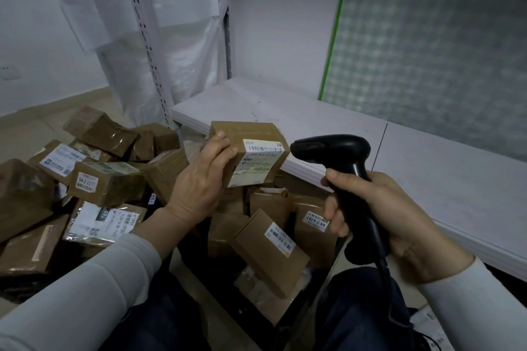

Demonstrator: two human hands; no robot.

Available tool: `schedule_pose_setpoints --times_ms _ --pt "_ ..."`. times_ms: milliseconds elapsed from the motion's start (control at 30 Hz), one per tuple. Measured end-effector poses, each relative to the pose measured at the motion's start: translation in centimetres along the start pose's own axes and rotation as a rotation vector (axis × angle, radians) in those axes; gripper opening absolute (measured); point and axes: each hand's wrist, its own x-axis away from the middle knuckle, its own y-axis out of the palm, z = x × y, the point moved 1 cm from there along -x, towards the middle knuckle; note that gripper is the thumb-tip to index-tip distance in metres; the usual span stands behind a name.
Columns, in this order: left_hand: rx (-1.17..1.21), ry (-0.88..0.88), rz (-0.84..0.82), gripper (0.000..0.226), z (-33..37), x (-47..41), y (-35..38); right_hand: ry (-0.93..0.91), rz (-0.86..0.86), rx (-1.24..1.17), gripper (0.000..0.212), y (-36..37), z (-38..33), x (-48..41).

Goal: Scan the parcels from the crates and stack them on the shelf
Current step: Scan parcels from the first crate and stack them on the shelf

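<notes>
- Right hand (399, 214) at 4 o'clock, my fingers curled round the scanner (342, 157)
- Left hand (199, 179) at centre grips one parcel (251, 151), label facing the scanner
- Shelf (427, 165) at 2 o'clock shows no parcel, pile (108, 179) at 9 o'clock waits: barely begun, I'd say

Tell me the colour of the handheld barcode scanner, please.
The plastic handheld scanner is black, clearest in head view.

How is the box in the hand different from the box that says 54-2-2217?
The held box is lifted, gripped by the left hand; the 54-2-2217 box lies on the pile. The held box has a big label; the 54-2-2217 box has a small one. The scanner in the right hand points at the held box, not the 54-2-2217 box. Both are brown cardboard.
</notes>
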Motion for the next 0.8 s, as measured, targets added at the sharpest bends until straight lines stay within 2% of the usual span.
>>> schedule_pose_setpoints --times_ms 100,233,400,800 --pt "-0.053 0.080 0.009 0.049 -0.6 -0.3 0.2 0.003 0.016 -0.022 0.047 -0.3 -0.3 -0.3" --pt "-0.077 0.139 -0.010 0.065 -1.2 -0.6 0.6 0.012 0.020 -0.042 0.045 -0.7 -0.4 -0.4" --pt "-0.088 0.142 -0.059 0.079 -1.3 -1.2 1.0 0.010 0.032 -0.049 0.041 -1.3 -0.7 -0.4" --pt "-0.052 0.120 -0.098 0.077 -1.0 -1.9 1.2 -0.006 0.038 -0.026 0.040 -1.8 -1.3 -0.2"
